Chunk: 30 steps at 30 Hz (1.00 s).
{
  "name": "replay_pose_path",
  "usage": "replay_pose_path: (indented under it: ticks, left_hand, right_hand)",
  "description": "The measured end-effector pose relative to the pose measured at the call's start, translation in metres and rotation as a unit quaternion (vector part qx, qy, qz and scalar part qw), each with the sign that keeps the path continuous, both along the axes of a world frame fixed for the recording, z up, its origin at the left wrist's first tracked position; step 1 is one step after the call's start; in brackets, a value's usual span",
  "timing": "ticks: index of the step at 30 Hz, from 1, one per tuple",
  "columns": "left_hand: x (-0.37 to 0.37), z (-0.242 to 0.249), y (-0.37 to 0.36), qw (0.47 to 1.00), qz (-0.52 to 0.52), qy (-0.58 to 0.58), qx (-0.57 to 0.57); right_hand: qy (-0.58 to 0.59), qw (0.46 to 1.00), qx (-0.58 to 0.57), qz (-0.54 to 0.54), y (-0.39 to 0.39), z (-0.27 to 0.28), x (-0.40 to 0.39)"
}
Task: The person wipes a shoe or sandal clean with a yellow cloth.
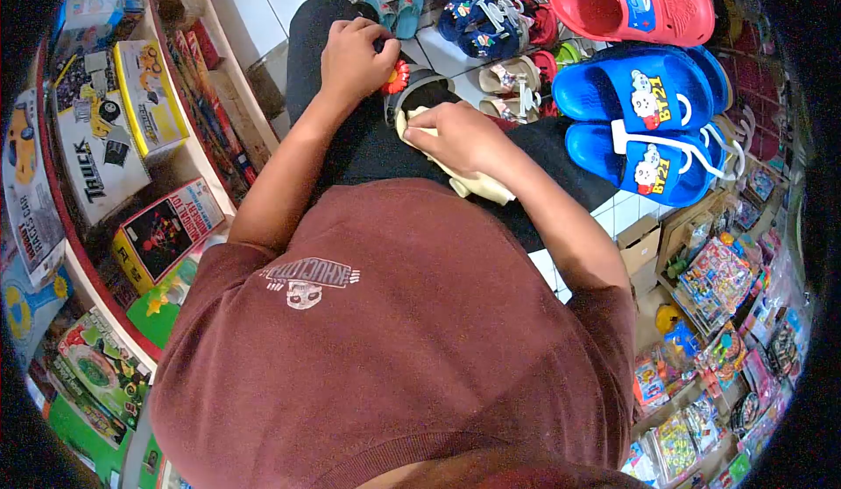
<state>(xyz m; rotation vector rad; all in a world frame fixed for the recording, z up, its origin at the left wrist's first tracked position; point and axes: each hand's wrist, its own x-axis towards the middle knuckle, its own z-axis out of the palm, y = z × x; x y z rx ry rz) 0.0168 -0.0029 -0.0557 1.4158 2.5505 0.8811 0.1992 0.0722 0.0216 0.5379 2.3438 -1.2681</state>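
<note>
My left hand (359, 58) is curled over the far end of a dark clog-like shoe (405, 108) with a red ornament (396, 77) on it. The shoe rests over my lap, on black trousers. Between the fingers of my right hand (457, 139) is a pale yellow cloth (477, 188), bunched against the near edge of the shoe's opening. Part of the cloth hangs down below my palm. The fingertips of my left hand are partly hidden behind the shoe and the hand itself.
Blue slippers (644, 91) and a coral clog (635, 6) hang at the upper right. Small sandals (482, 18) are on the tiled floor (254, 12) ahead. Boxed toys fill the shelf (206, 169) on the left; packaged toys (718, 279) are at the right.
</note>
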Motion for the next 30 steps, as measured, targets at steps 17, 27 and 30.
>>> replay_pose_path:
  ticks: [17,27,30]
  left_hand:
    - [0.001,0.004,-0.004,0.999,0.005,0.007,0.049]
    - [-0.003,0.0,-0.007,0.999,0.022,-0.007,0.023]
    - [-0.008,-0.007,-0.006,1.0,0.003,-0.024,0.014]
  right_hand:
    - [-0.018,0.569,-0.67,-0.476,0.004,-0.054,-0.012]
    - [0.136,0.426,-0.739,-0.503,0.0,-0.05,0.038]
    - [0.16,0.511,-0.657,-0.53,0.034,-0.02,0.057]
